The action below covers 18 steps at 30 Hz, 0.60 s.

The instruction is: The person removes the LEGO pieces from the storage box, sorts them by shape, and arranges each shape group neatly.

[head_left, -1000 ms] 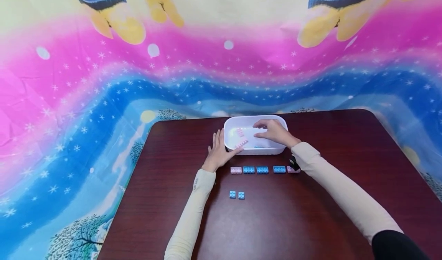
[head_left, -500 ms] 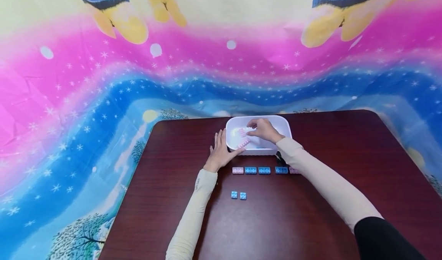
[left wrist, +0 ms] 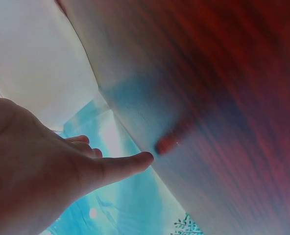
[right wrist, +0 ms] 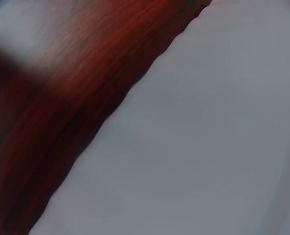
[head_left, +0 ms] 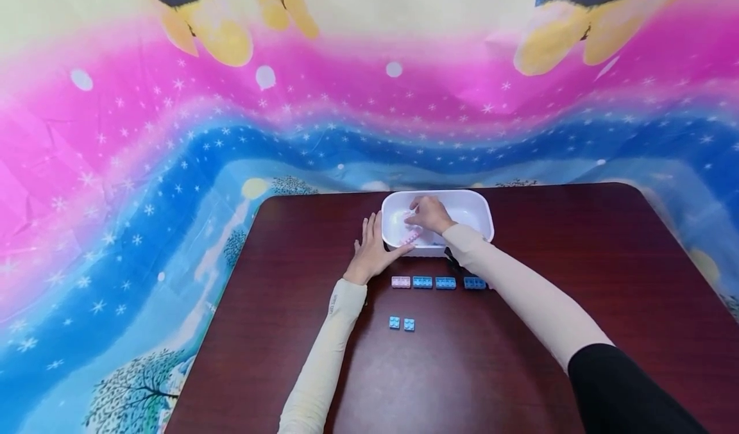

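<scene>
A white plastic tub (head_left: 482, 213) stands near the table's back edge. My left hand (head_left: 371, 254) rests against its left end, fingers straight along the side and thumb at the front rim. In the left wrist view, the thumb of the left hand (left wrist: 52, 166) points out straight beside the white wall. My right hand (head_left: 432, 215) reaches down inside the tub, fingertips bent over the pink bricks at its left; I cannot tell whether they pinch one. A long pink toy brick (head_left: 410, 236) shows below those fingers. The right wrist view is filled mostly by the blurred tub wall (right wrist: 184, 137).
In front of the tub runs a row with a pink brick (head_left: 401, 283) and blue bricks (head_left: 446, 283); the right sleeve (head_left: 508, 286) covers its right end. Two small light-blue bricks (head_left: 394, 323) lie nearer on the brown table (head_left: 277, 261). A printed cloth (head_left: 346, 113) hangs behind.
My right hand has moved left within the tub and lowered its fingers to the pink bricks. The right sleeve now hides the pink brick at the row's right end. The left hand stays against the tub.
</scene>
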Each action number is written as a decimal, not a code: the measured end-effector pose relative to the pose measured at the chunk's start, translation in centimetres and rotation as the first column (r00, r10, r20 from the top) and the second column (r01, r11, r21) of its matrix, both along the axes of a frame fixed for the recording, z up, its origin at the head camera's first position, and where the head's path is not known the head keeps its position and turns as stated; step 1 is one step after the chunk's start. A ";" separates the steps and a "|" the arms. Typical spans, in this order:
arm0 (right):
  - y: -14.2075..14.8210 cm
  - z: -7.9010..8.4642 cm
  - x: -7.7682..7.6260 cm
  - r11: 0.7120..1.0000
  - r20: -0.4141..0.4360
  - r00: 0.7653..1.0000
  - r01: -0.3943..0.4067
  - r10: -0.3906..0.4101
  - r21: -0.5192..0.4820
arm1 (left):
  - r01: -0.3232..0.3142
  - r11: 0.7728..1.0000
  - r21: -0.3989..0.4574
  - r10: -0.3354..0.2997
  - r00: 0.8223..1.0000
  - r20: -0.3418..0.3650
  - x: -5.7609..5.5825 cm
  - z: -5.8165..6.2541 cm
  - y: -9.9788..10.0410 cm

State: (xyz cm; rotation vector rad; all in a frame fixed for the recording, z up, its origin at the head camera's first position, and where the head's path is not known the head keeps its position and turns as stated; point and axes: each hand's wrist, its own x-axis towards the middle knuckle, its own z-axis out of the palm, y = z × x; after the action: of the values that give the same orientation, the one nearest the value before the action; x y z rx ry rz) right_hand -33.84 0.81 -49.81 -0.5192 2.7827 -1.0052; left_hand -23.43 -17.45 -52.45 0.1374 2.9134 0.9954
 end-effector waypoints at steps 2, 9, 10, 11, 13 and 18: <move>-0.4 -0.2 -0.1 1.000 -0.010 1.000 0.006 -0.006 0.006 | -0.002 1.000 0.003 0.002 1.000 0.003 0.1 0.2 0.0; -0.9 -0.9 -0.1 0.996 0.005 0.997 0.071 -0.072 0.051 | 0.013 1.000 -0.005 -0.013 1.000 0.012 0.0 0.1 0.2; -1.0 -1.0 -0.1 0.995 0.000 0.997 0.079 -0.079 0.053 | 0.013 1.000 -0.007 -0.013 1.000 0.011 0.0 0.0 0.1; -1.1 -1.0 -0.2 0.995 -0.006 0.996 0.087 -0.087 0.053 | 0.013 1.000 -0.008 -0.013 1.000 0.007 -0.1 0.0 0.1; -1.3 -1.2 -0.2 0.994 -0.013 0.995 0.097 -0.097 0.049 | 0.011 1.000 -0.010 -0.011 1.000 0.005 -0.1 -0.1 0.0; -1.6 -1.3 -0.3 0.992 -0.039 0.993 0.113 -0.111 0.061 | 0.010 1.000 -0.015 -0.010 1.000 0.015 -0.1 0.0 -0.1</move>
State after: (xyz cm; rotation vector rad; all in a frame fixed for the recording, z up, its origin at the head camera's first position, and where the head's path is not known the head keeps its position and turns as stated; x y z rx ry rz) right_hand -34.12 -0.79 -51.16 -0.3798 2.8934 -0.9336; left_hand -23.50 -17.50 -52.42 0.1433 2.9035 0.9688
